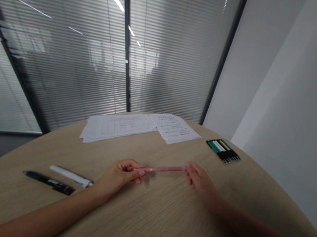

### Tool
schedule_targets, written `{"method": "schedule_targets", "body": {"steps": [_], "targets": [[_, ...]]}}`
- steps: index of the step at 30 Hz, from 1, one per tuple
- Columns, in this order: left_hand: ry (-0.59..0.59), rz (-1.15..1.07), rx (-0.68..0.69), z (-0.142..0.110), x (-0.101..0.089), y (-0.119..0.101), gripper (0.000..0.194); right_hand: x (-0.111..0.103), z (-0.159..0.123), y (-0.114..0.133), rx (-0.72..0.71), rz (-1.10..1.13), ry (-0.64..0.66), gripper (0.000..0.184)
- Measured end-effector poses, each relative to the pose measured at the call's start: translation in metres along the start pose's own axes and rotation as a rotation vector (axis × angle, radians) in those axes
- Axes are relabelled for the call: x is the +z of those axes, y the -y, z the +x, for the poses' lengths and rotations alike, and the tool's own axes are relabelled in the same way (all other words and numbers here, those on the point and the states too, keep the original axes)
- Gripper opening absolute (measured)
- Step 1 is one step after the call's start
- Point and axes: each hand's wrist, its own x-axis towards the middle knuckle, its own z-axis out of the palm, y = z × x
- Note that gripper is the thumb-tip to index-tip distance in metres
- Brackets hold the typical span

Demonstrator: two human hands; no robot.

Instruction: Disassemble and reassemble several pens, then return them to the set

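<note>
A slim pink pen [161, 169] sits across the middle of the table [158, 224], held between both hands. The left hand [119, 177] pinches its left end between thumb and fingers, and the right hand [199, 181] grips the right end with its fingertips. Just left of the left hand lie a white marker [71, 176] and a black pen [49, 182], nearly side by side. Toward the far edge are printed papers [145, 126], with a row of black pens with coloured barrels [223, 150] to their right.
</note>
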Motion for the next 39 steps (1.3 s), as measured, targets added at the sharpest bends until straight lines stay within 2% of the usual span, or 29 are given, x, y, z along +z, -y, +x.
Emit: {"method": "schedule_targets", "body": {"steps": [4, 7, 11, 13, 18, 26, 31, 39], "targets": [[0.002, -0.047, 0.003, 0.001, 0.000, -0.002, 0.021, 0.004, 0.000, -0.002, -0.064, 0.075, 0.009, 0.027], [-0.023, -0.081, 0.005, 0.002, -0.001, -0.002, 0.020, 0.007, 0.000, 0.001, -0.066, 0.211, 0.020, 0.019], [-0.018, -0.102, -0.001, 0.003, -0.002, -0.001, 0.021, 0.006, 0.001, 0.004, -0.048, 0.349, 0.026, 0.029], [-0.008, -0.075, 0.004, 0.003, -0.002, 0.000, 0.022, 0.004, 0.001, 0.005, -0.032, 0.298, 0.047, 0.026], [0.008, -0.028, 0.009, 0.003, -0.002, 0.002, 0.023, 0.002, 0.001, 0.002, -0.008, 0.105, 0.073, 0.038], [0.023, -0.031, 0.003, 0.002, -0.003, -0.002, 0.019, 0.003, 0.000, -0.001, -0.054, 0.061, 0.064, 0.033], [0.012, -0.046, -0.004, 0.001, -0.002, -0.004, 0.019, 0.002, -0.005, 0.006, -0.105, 0.016, 0.022, 0.027], [0.014, -0.083, -0.026, 0.004, -0.004, 0.001, 0.023, -0.001, -0.007, 0.010, -0.099, -0.049, -0.072, 0.020]]}}
